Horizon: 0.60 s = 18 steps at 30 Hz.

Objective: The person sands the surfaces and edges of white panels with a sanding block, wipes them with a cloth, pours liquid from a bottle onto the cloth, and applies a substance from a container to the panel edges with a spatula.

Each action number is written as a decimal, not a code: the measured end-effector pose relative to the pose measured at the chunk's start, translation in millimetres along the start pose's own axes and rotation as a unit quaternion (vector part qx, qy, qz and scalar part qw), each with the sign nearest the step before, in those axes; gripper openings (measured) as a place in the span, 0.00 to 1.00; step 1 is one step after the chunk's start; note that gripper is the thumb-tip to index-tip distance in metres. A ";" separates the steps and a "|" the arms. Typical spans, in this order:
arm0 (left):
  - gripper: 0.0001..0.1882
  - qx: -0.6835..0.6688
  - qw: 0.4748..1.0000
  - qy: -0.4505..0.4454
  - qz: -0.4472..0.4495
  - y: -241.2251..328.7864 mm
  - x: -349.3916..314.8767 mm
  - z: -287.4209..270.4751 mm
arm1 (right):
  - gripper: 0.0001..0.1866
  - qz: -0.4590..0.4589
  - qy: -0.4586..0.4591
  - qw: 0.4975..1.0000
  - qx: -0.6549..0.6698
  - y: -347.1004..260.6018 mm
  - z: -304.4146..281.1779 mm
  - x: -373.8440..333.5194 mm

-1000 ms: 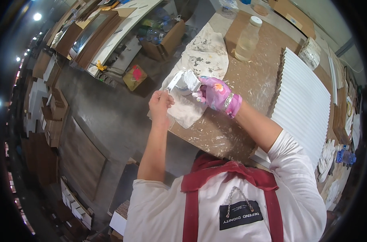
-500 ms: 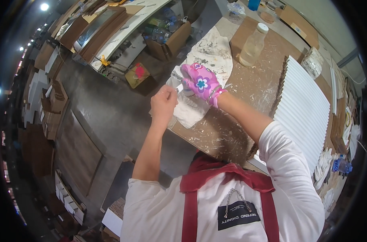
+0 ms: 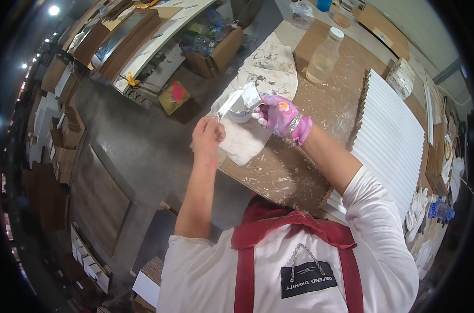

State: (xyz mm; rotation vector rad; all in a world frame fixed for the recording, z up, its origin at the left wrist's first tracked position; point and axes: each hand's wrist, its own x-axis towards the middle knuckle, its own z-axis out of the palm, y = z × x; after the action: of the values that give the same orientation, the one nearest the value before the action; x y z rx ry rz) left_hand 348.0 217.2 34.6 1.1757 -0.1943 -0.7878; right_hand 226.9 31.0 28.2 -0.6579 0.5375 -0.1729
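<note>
My bare left hand [image 3: 208, 134] is closed at the near left corner of the worktable, pinching the lower end of a narrow, flat, whitish strip [image 3: 228, 105]. My right hand [image 3: 286, 118], in a pink floral glove, grips a flat silvery-white piece [image 3: 251, 96] just beyond the fingertips. The strip's upper end comes close to this piece; whether they touch I cannot tell. Beneath them a small white round tub [image 3: 240, 116] is partly hidden. It sits on a stained white cloth [image 3: 245, 145] spread over the table corner.
The brown worktable [image 3: 294, 167] is speckled with white residue. A white-capped bottle of pale liquid [image 3: 324, 56] stands beyond my right hand. White corrugated sheets [image 3: 391, 135] lie to the right. Across the floor are a carton of bottles [image 3: 216, 52] and a yellowish box [image 3: 175, 97].
My right hand has drawn back to the right and turned, uncovering the silvery-white piece, the strip and the tub. My left hand has shifted slightly left and nearer to me.
</note>
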 end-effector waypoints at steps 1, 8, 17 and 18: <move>0.07 -0.028 1.000 0.000 0.000 -5.7 -0.2 4.4 | 0.11 -0.005 0.001 1.000 0.012 4.5 1.9 3.3; 0.07 -0.093 0.995 0.021 0.006 -19.9 9.6 13.2 | 0.11 -0.018 -0.052 0.998 0.013 5.9 15.8 -8.9; 0.07 -0.079 0.997 -0.009 0.008 -23.8 5.8 15.3 | 0.10 -0.040 -0.020 0.999 0.011 5.9 18.6 -11.6; 0.07 -0.068 0.998 -0.013 0.002 -25.0 4.0 17.5 | 0.10 -0.035 -0.012 0.999 0.005 6.1 16.9 -9.9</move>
State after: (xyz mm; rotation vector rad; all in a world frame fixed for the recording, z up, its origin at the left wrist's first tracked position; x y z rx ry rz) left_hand 330.5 197.6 18.8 1.0374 -0.1627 -0.8017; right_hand 227.2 48.0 39.7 -0.6686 0.4913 -0.2337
